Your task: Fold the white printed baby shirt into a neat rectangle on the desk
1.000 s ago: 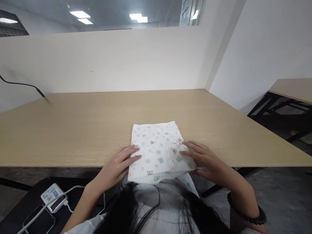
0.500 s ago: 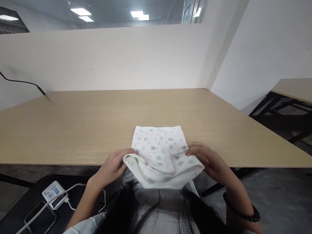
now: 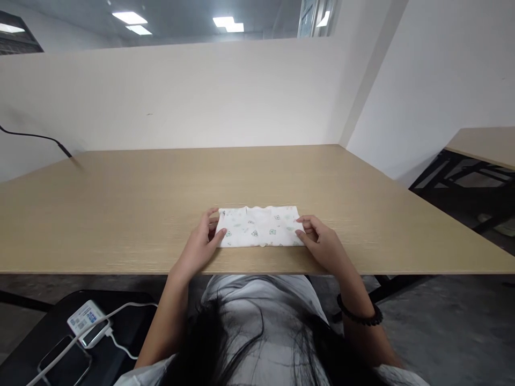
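A small white garment with green and grey animal prints lies folded into a flat wide strip near the table's front edge. Its upper edge dips in the middle, like a neckline. My left hand holds its left end, the thumb resting on top at the lower corner and the fingers curled by the upper corner. At the right end, my right hand has the thumb and forefinger on the edge, with the other fingers bent behind. The underside of the garment is hidden.
The wooden table reaches back to a white partition. A black cable comes in at the left. Below left, a black chair seat bears a white power bank with a white cord. Another table stands at the right.
The garment's near part, held up over the table edge before, is now folded forward onto the rest. Both hands have moved forward with it and lie at its two ends.
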